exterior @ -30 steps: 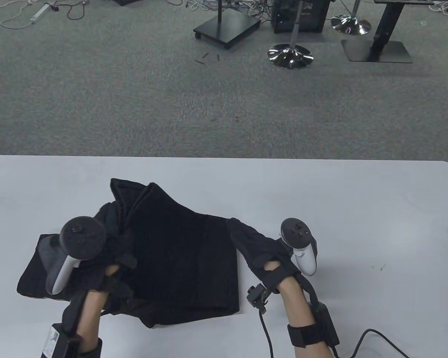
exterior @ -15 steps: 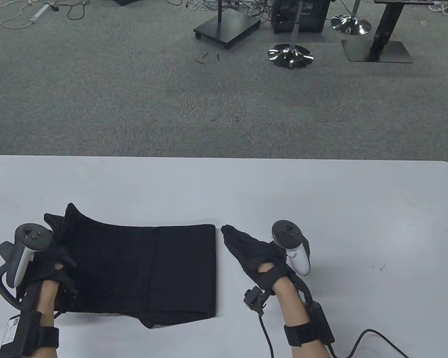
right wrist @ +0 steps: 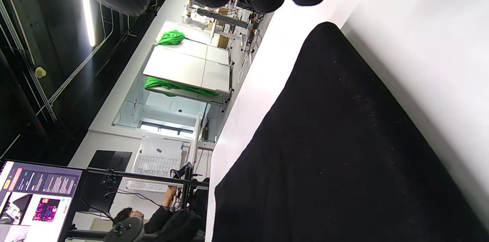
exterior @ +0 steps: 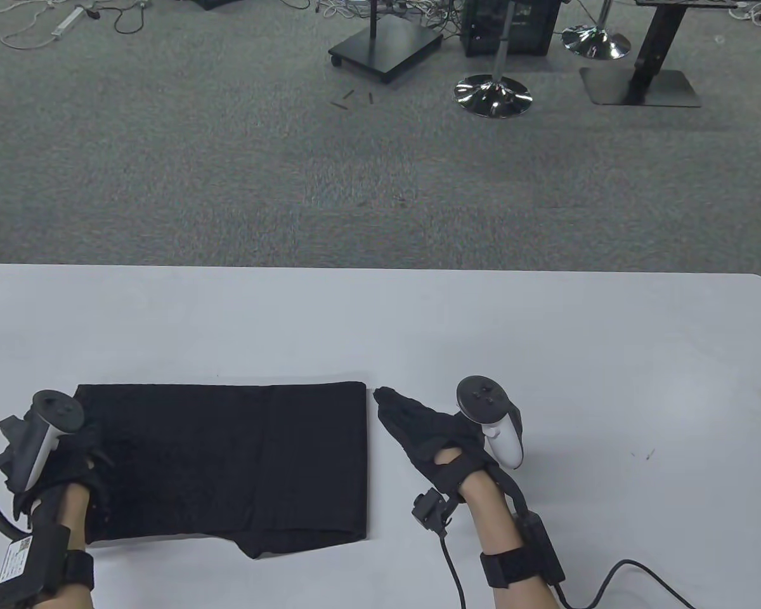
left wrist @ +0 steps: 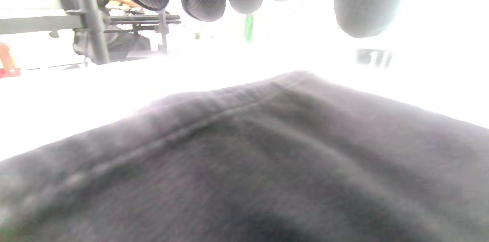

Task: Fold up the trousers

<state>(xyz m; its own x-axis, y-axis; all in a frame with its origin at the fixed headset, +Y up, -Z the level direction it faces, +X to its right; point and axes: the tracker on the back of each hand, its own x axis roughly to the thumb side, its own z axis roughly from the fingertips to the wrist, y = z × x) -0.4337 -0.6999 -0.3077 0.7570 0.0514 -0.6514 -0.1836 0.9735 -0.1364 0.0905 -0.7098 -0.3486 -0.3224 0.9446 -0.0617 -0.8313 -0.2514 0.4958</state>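
The black, soft knit trousers (exterior: 228, 466) lie folded in a flat rectangle on the white worktop (exterior: 545, 342), lower left of frame, long axis left-right. The left hand (exterior: 70, 457) rests on their left edge, fingers spread; the right hand (exterior: 428, 431) lies flat just beside their right edge, touching nothing. No writing legible.

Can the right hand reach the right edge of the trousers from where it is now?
Probably yes. The right hand lies flat on the table, its fingertips just beside the right edge of the folded trousers, with only bare table in between.
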